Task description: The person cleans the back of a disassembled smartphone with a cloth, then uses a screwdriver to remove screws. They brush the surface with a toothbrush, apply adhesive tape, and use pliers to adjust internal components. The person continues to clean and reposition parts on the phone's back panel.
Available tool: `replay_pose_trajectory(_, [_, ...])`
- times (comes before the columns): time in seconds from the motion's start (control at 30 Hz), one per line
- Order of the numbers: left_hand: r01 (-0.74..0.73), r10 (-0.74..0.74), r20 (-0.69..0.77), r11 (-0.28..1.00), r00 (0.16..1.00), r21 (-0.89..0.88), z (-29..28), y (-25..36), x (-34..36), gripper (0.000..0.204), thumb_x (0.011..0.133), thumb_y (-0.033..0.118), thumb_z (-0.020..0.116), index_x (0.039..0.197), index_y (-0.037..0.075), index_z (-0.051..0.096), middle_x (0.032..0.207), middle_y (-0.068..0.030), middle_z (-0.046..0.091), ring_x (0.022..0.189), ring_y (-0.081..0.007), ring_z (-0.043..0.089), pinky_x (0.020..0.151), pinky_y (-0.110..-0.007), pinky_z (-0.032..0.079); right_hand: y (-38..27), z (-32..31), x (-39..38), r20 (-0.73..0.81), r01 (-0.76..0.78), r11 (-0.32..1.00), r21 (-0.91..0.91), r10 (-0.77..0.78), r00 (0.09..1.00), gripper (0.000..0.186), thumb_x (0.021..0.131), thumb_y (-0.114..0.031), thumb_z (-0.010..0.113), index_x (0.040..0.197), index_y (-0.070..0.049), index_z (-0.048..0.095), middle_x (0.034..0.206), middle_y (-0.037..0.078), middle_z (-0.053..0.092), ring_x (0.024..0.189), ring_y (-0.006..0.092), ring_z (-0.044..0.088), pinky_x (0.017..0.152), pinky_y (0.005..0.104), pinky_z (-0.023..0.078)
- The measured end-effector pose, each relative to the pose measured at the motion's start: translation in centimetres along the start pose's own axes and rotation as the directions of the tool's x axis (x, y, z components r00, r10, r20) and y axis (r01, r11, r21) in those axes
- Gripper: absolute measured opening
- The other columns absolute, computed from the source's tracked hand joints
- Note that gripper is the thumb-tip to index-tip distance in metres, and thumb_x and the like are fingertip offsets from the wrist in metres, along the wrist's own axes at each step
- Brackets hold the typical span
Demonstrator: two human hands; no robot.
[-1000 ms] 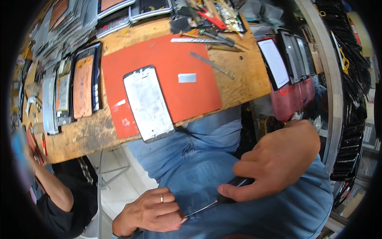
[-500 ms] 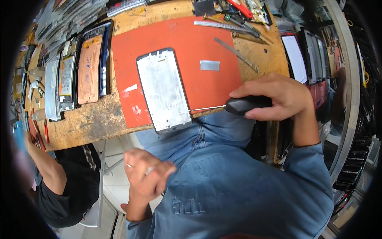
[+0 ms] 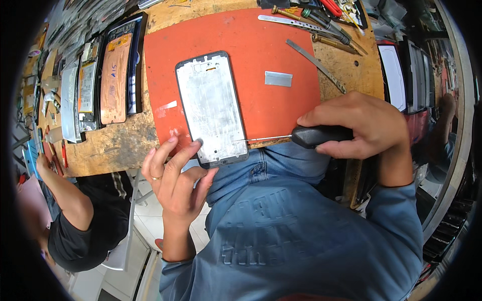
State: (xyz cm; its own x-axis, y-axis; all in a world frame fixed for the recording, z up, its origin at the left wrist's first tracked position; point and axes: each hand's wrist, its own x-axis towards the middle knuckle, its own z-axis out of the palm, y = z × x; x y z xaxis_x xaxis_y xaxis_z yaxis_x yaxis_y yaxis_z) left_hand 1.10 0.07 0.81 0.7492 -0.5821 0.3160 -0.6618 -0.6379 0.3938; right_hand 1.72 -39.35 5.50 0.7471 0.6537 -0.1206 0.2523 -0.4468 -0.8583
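On the orange-red mat (image 3: 271, 42) lies a phone frame (image 3: 212, 108) with a silvery plate and a black rim, its lower end sticking out past the bench edge. My right hand (image 3: 366, 125) is closed around the black handle of a tool (image 3: 321, 135) with a thin metal shaft. The shaft points left, its tip at the frame's lower right edge; I cannot tell whether it touches. At the frame's lower left corner is my left hand (image 3: 176, 178), fingers apart, one fingertip at the rim. A grey strip (image 3: 278, 79) and a white scrap (image 3: 167, 106) lie on the mat.
Several phone parts, among them a copper-coloured panel (image 3: 115, 80), lie along the left of the wooden bench (image 3: 113, 150). A metal file (image 3: 316, 65), tweezers (image 3: 296, 24) and screwdrivers are at the upper right. Another person's arm (image 3: 70, 195) reaches in at the left.
My left hand has risen from below the bench to the frame's lower left corner, its fingers spreading. The right hand still holds the tool at the frame's right edge. The view has shifted slightly.
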Motion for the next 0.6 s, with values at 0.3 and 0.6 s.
replay_pose_trajectory(0.3, [-0.015,0.013,-0.054,0.999,0.998,-0.032,-0.4,0.2,-0.2,0.032,0.084,0.035,0.093,0.08,0.015,0.07,0.118,-0.0029,0.079,0.127,-0.032,0.065,0.111,-0.05,0.041,0.2,-0.3,-0.4,-0.163,0.02,0.985,-0.173,-0.049,0.985,0.053,0.096,-0.02,0.085,0.14,0.004,0.067,0.119,0.019,0.08,0.094,0.0333,0.081,0.083,0.0376,0.063])
replay_pose_trajectory(0.6, [-0.084,0.145,0.166,0.941,0.976,-0.327,2.8,0.0,-4.0,0.042,0.099,0.03,0.081,0.07,0.008,0.061,0.075,-0.0089,0.062,0.073,-0.0286,0.064,0.069,-0.04,0.046,9.0,-10.0,1.0,-0.926,-0.304,0.952,-0.026,0.092,0.365,0.069,0.095,-0.011,0.078,0.157,-0.004,0.05,0.151,0.028,0.062,0.141,0.0368,0.061,0.123,0.0404,0.045])
